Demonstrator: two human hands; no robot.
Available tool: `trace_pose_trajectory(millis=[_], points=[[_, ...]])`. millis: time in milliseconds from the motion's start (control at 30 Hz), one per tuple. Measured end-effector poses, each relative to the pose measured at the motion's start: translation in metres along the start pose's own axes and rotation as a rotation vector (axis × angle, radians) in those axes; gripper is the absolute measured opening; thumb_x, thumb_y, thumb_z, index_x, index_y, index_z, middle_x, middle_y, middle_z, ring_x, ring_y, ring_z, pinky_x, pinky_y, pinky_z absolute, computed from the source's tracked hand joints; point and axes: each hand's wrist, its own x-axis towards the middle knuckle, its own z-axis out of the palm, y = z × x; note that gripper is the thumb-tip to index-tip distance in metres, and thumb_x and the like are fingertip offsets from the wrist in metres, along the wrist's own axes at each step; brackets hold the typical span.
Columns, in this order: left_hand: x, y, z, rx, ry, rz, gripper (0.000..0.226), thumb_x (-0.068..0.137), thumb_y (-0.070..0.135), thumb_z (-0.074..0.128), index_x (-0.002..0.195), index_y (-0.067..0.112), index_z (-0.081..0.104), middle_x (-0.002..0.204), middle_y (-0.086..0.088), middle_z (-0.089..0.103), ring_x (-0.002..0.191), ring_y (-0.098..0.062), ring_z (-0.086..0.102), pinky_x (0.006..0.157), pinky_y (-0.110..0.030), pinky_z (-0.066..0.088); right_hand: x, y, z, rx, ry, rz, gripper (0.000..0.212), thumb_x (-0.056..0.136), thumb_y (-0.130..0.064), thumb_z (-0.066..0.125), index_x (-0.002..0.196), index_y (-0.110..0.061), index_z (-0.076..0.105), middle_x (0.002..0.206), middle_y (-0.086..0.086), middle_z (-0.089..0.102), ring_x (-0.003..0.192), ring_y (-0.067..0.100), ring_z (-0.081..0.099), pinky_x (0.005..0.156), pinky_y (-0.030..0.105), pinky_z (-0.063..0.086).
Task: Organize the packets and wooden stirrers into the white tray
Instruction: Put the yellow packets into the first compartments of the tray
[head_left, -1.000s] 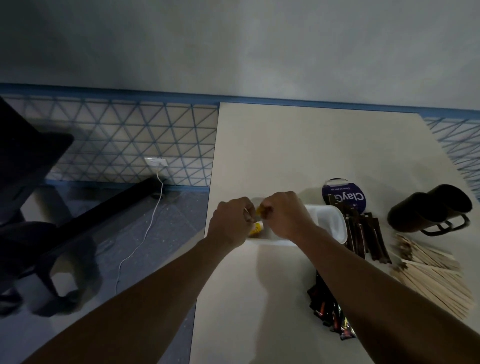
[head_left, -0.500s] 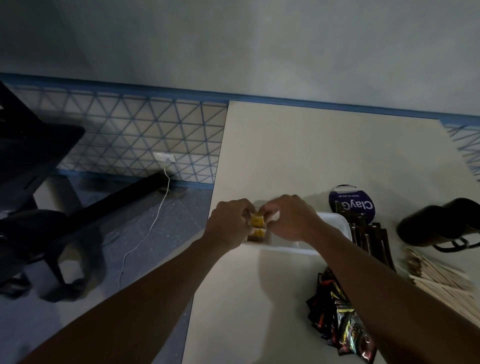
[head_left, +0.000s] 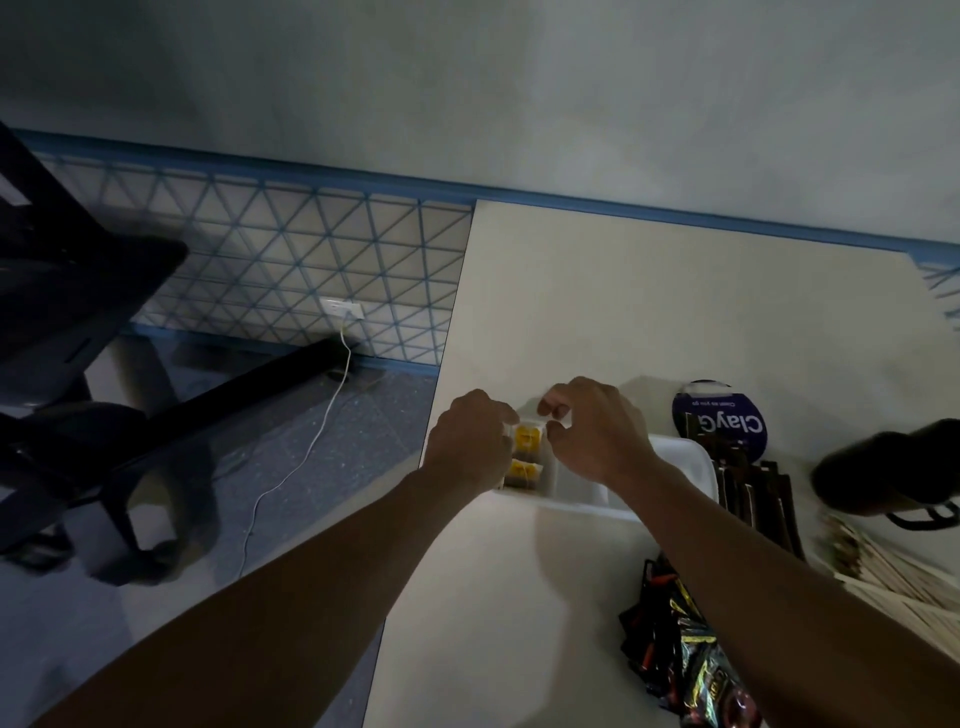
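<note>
Yellow packets (head_left: 527, 440) lie between both hands' fingers (head_left: 551, 408).

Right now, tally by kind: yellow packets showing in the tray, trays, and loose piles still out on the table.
yellow packets showing in the tray: 2
tray: 1
loose piles: 3 (brown stick packets, dark glossy packets, wooden stirrers)
Total: 6
</note>
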Motion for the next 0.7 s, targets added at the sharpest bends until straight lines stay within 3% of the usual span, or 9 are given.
trace_pose_trajectory(millis=[100, 267, 433, 567, 700], points=[[0.001, 0.006, 0.0, 0.031, -0.013, -0.023, 0.029, 0.09, 0.014, 0.06, 0.116, 0.025, 0.068, 0.115, -0.001, 0.057, 0.107, -0.021, 0.059, 0.08, -0.025, 0.046, -0.001, 0.0, 0.0, -0.004, -0.004, -0.002, 0.017, 0.08, -0.021, 0.068, 0.093, -0.03, 0.066, 0.1, -0.01, 0.061, 0.089, 0.015, 0.062, 0.078, 0.033, 0.052], [0.001, 0.017, 0.001, 0.112, -0.012, -0.017, 0.024, 0.089, 0.013, 0.065, 0.113, 0.008, 0.066, 0.119, -0.009, 0.062, 0.105, -0.026, 0.063, 0.088, -0.039, 0.055, -0.006, 0.002, 0.005, -0.057, -0.004, 0.023, 0.012, 0.08, -0.028, 0.069, 0.091, -0.032, 0.069, 0.105, -0.008, 0.06, 0.09, 0.017, 0.064, 0.078, 0.033, 0.053], [0.002, 0.015, -0.001, 0.109, -0.033, 0.007, 0.02, 0.088, 0.012, 0.066, 0.107, 0.013, 0.069, 0.113, -0.007, 0.058, 0.099, -0.024, 0.062, 0.078, -0.032, 0.053, -0.012, -0.001, 0.012, -0.112, -0.04, 0.103, 0.015, 0.081, -0.038, 0.069, 0.086, -0.026, 0.075, 0.094, -0.005, 0.07, 0.083, 0.021, 0.067, 0.076, 0.036, 0.057], [0.004, 0.008, -0.001, 0.074, -0.043, 0.042, 0.016, 0.087, 0.015, 0.069, 0.103, 0.015, 0.072, 0.104, -0.006, 0.059, 0.091, -0.021, 0.061, 0.069, -0.026, 0.042, -0.011, -0.008, 0.017, -0.132, -0.112, 0.169, 0.021, 0.082, -0.028, 0.066, 0.101, -0.025, 0.074, 0.1, 0.001, 0.072, 0.088, 0.026, 0.067, 0.077, 0.035, 0.056], [0.004, 0.001, 0.004, 0.033, -0.017, 0.059, 0.014, 0.084, 0.011, 0.07, 0.098, 0.014, 0.069, 0.099, -0.007, 0.062, 0.086, -0.02, 0.061, 0.066, -0.028, 0.047, -0.013, -0.01, 0.018, -0.071, -0.145, 0.199, 0.026, 0.082, -0.021, 0.064, 0.104, -0.03, 0.073, 0.098, 0.003, 0.071, 0.09, 0.029, 0.066, 0.078, 0.036, 0.055]])
